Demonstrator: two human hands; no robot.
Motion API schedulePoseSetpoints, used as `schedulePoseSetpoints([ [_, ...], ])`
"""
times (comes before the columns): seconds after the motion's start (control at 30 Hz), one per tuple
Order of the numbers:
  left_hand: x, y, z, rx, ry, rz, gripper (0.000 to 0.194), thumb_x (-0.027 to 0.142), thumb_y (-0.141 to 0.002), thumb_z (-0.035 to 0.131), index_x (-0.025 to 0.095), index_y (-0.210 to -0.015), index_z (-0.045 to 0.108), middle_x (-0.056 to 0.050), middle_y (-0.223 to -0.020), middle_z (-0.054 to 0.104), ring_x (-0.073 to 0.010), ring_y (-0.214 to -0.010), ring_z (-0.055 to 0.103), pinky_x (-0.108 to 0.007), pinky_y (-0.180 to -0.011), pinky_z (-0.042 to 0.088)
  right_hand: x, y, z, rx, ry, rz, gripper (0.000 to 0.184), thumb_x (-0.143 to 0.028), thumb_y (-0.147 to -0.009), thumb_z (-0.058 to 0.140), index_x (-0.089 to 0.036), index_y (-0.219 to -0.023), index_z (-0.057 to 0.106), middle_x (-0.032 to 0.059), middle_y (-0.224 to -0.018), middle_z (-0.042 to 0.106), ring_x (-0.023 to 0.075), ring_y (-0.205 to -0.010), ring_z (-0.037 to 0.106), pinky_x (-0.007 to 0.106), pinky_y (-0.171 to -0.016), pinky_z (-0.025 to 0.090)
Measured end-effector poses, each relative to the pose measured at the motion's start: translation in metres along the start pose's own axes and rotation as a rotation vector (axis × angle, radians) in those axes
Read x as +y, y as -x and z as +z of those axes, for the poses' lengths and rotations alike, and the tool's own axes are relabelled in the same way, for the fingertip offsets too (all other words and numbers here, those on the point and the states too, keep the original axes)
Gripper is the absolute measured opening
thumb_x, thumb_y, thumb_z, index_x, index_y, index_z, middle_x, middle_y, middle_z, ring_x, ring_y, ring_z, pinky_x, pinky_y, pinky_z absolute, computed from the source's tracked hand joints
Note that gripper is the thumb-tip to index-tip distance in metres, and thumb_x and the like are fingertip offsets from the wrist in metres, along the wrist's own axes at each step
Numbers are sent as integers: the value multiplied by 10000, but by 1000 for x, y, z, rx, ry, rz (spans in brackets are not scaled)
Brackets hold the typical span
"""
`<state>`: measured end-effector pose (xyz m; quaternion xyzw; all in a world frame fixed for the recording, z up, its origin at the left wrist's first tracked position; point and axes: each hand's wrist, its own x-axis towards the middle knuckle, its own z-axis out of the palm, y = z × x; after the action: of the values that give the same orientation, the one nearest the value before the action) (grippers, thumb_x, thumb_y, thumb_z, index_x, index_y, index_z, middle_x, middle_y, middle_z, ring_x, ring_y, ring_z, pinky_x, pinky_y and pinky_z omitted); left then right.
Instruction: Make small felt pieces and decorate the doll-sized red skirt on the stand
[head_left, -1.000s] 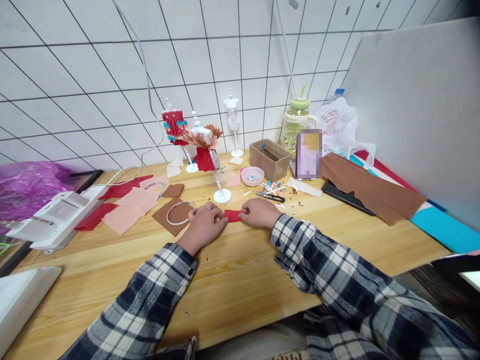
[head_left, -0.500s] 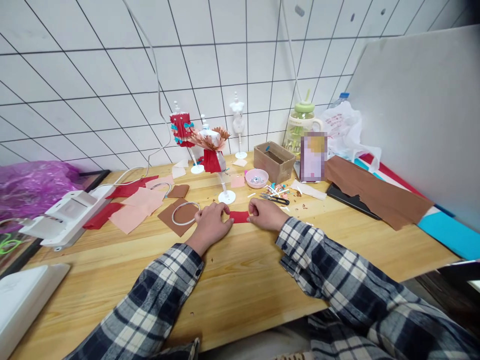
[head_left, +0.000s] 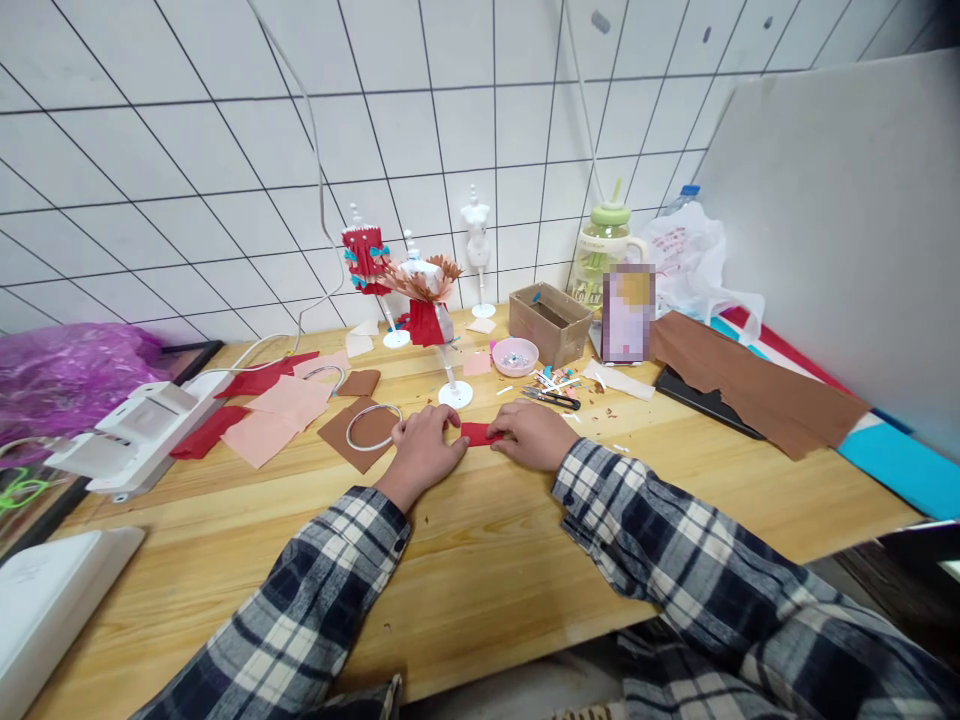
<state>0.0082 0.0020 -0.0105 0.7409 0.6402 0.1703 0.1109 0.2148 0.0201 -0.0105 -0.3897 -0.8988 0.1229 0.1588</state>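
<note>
A small red strip of crepe paper lies flat on the wooden table, stretched between my two hands. My left hand pinches its left end between thumb and fingers. Over its right part, my right hand has thumb and fingertips closed on the paper, hiding that end. Just behind stands a small dress form in a red paper skirt with brown and pink petals. Beside my left hand, a silvery ring of wire rests on a brown paper square.
Thread snips and paper scraps lie behind my right hand, near a pink bowl and a cardboard box. Pink sheets and a white power strip are left. Brown paper lies right.
My right hand has shifted slightly left along the red strip, its fingers now covering more of the right end. My left hand stays in place.
</note>
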Motion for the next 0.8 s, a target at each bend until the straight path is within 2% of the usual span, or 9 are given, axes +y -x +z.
schedulePoseSetpoints([
  [0.07, 0, 1, -5, 48, 75, 106, 166, 349, -793, 600, 230, -909, 601, -45, -960, 630, -256, -956, 546, -416, -852, 370, 1, -1, 2, 2, -2, 6, 161, -277, -832, 682, -189, -952, 742, 68, -905, 685, 188, -876, 574, 298, -771, 383],
  [0.13, -1, 1, -10, 81, 119, 285, 192, 374, -829, 585, 225, -944, 626, -61, -1031, 628, -247, -1004, 538, -395, -883, 380, 3, -2, 4, 19, -18, 2, 156, -271, -842, 669, -191, -955, 740, 62, -910, 686, 182, -882, 579, 291, -774, 386],
  [0.2, -2, 1, -13, 50, 74, 437, 264, 438, -823, 613, 238, -989, 657, -66, -1072, 635, -252, -1033, 534, -402, -911, 366, 5, -2, 6, 29, -38, -6, 157, -256, -868, 631, -195, -965, 738, 59, -915, 686, 173, -887, 583, 282, -774, 389],
  [0.27, -2, 0, -14, -15, -15, 497, 297, 472, -795, 652, 265, -1006, 681, -56, -1050, 662, -263, -1031, 544, -436, -930, 332, 7, -2, 7, 31, -58, -8, 176, -244, -891, 591, -198, -979, 737, 58, -923, 685, 165, -890, 587, 275, -770, 392],
  [0.33, -2, 0, -12, -56, -75, 504, 260, 462, -809, 643, 284, -991, 696, -43, -997, 691, -262, -1011, 560, -476, -954, 287, 7, -2, 7, 23, -69, -1, 183, -239, -895, 577, -199, -974, 737, 57, -923, 684, 161, -891, 589, 271, -771, 392],
  [0.43, -1, 1, -9, -44, -133, 486, 200, 396, -880, 557, 278, -938, 708, -40, -933, 710, -244, -959, 580, -520, -989, 222, 5, -2, 6, 24, -66, 20, 173, -252, -887, 586, -199, -956, 736, 56, -914, 680, 166, -893, 588, 274, -773, 390],
  [0.57, 2, 2, -10, -21, -164, 452, 235, 310, -905, 479, 258, -888, 707, -45, -869, 709, -231, -926, 589, -523, -1004, 216, 3, -1, 4, 34, -53, 61, 195, -322, -843, 646, -193, -962, 728, 66, -934, 674, 184, -894, 586, 282, -754, 391],
  [0.67, 6, 3, -13, -15, -99, 409, 225, 290, -882, 482, 243, -854, 700, -51, -895, 715, -236, -948, 595, -500, -1014, 252, 3, -2, 3, 60, -77, 72, 144, -254, -841, 627, -181, -909, 731, 67, -907, 673, 177, -885, 584, 281, -779, 391],
  [0.8, 6, 3, -15, -79, 199, 296, 238, 359, -875, 497, 230, -976, 670, -49, -1025, 719, -223, -978, 624, -376, -934, 415, 2, -2, 2, 97, -235, 132, 115, -190, -815, 614, -180, -862, 719, 25, -817, 668, 132, -757, 570, 245, -701, 386],
])
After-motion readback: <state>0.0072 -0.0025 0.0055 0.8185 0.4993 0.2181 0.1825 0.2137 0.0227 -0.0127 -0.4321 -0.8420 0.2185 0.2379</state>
